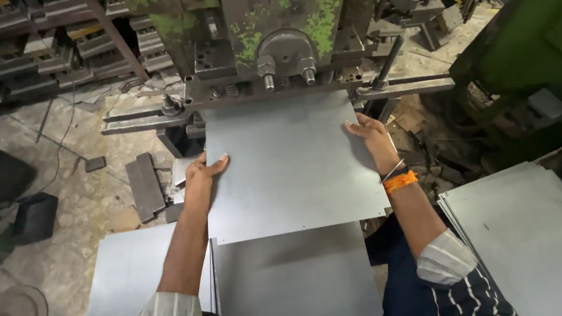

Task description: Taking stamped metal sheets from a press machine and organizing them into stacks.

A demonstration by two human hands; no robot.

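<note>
One metal sheet [291, 170] lies flat with its far edge under the press [276, 44]. The left hand [201, 174] grips its left edge; the right hand [370, 135] grips its right edge. Three sheet stacks [299, 280] lie nearby.

Matt smooth grey metal sheet [291, 167]
</note>
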